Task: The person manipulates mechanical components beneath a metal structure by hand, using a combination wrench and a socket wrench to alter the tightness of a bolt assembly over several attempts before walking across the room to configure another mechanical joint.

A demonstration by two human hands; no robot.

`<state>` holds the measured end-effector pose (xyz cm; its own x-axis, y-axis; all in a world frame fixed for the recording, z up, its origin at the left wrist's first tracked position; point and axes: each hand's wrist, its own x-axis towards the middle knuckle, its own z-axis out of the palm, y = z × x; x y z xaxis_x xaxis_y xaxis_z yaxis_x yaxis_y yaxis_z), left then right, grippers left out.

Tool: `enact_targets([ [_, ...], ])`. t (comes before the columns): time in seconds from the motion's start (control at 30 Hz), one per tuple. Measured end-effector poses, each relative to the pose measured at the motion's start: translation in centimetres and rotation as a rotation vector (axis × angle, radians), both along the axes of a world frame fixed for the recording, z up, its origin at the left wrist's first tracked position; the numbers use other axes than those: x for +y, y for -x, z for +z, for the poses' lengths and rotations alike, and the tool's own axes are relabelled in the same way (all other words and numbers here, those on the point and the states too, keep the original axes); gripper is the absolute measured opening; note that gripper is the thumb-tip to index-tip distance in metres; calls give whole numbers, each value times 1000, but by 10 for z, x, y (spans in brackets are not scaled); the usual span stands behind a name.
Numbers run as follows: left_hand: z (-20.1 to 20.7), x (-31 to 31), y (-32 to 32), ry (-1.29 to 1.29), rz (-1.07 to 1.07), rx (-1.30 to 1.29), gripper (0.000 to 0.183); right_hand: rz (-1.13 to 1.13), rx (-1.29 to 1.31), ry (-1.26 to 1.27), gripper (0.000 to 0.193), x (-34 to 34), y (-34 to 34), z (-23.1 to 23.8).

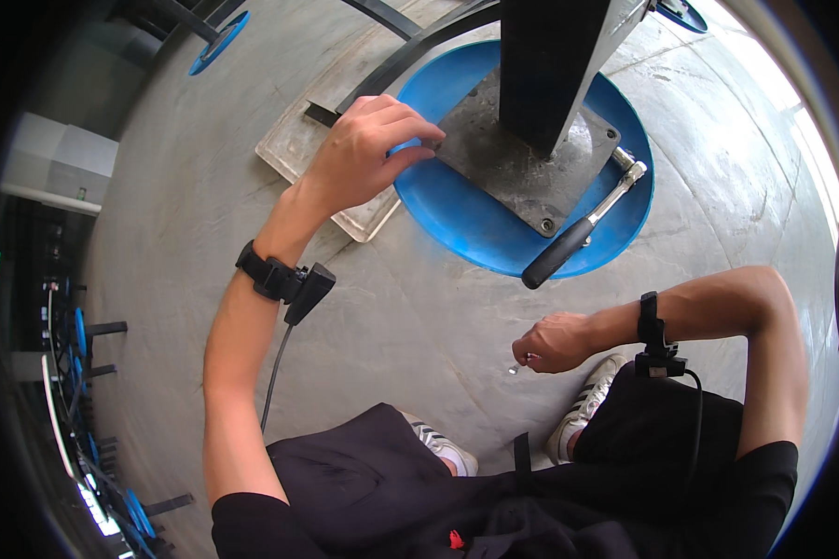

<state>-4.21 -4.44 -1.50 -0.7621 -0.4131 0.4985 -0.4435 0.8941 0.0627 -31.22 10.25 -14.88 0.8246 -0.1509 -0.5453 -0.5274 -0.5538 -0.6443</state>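
While I crouch over it, the largest item is the grey concrete floor [419, 307], scored with fine joint lines and running out to every edge of the view. Next, a round blue base disc [466, 219] lies flat on that floor ahead of me. On the disc sits a square grey steel base plate [503, 163], bolted at its near corner, and a dark upright post [545, 65] rises from the plate toward the top of the view. Beside the disc, on my left, a pale flat slab [294, 149] lies on the floor, with a black strap or bar [382, 74] running across it toward the post. A ratchet wrench [578, 228] with a black grip and bright metal head rests across the right part of the disc, its head at the plate's right corner, its grip pointing back toward me; neither hand touches it. My left hand [368, 149] reaches forward, fingers curled and pinched at the plate's left corner; what they grip there is too small to tell. My right hand [555, 343] hangs low near my right knee, well apart from the disc, loosely clenched around a small bright metal piece [515, 369] poking out below the fingers. Both wrists carry black strapped devices with cables.
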Motion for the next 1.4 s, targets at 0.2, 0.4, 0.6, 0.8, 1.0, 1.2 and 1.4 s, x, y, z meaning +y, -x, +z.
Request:
enact_targets([
  [0.2,-10,3,-8,-206,-13,144,20,-150,-152,-209,23,-23,9,9],
  [0.4,-13,9,-16,-132,-18,81,18,-610,-148,-455,25,-40,28,32],
  [0.6,-11,10,-13,-142,-43,75,13,-693,-226,-405,29,-35,34,26],
  [0.8,-2,13,-5,-186,-54,4,9,-907,-286,-432,40,-45,54,25],
  [1.0,-13,17,-8,-105,79,226,13,-1014,-629,-609,37,-39,76,35],
  [1.2,-58,29,2,-952,275,718,49,-1263,-771,-519,57,-42,96,49],
  [1.4,-71,30,8,-870,233,837,55,-1497,-679,-538,36,-42,80,51],
])
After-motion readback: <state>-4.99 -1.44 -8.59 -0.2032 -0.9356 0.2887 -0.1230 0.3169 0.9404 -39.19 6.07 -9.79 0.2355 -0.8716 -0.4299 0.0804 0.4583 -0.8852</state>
